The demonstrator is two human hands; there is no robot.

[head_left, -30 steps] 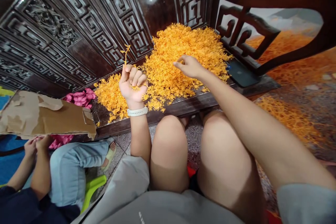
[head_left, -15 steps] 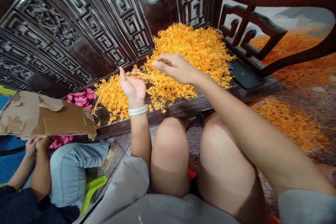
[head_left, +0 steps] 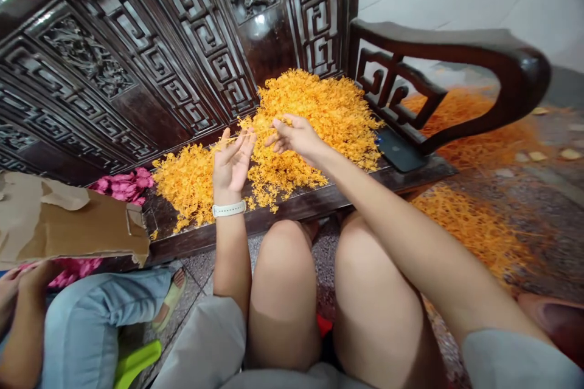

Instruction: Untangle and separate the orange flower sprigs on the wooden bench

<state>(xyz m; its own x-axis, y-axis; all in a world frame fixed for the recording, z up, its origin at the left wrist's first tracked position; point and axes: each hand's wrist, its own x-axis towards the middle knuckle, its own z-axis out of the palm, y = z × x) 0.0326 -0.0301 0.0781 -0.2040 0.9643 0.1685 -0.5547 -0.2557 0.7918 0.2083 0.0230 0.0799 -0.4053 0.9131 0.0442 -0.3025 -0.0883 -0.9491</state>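
Observation:
My left hand [head_left: 233, 164], with a pale watch band on its wrist, is held palm up with fingers spread. A thin yellow strand shows by its thumb and fingers; whether it is gripped I cannot tell. To its right, my right hand [head_left: 298, 137] hovers at the front of a large heap of yellow artificial flower sprigs [head_left: 319, 103]. Its fingers are loosely bent and apart, with nothing clear between them. A smaller heap of yellow sprigs [head_left: 185, 182] lies left of my left hand. Both heaps rest on a dark wooden bench [head_left: 187, 240].
A carved backrest [head_left: 146, 67] and curved armrest [head_left: 456, 48] border the bench. A dark phone or tablet [head_left: 401, 149] lies by the armrest. Pink pieces [head_left: 123, 185] and torn cardboard [head_left: 91, 225] are left, beside a seated person [head_left: 77, 322]. Orange strands [head_left: 469, 231] cover the floor at right.
Yellow sprigs stretched from my left hand toward my right; now the left fingers are spread and that bunch no longer shows. The right hand's fingers have spread a little. The view has shifted.

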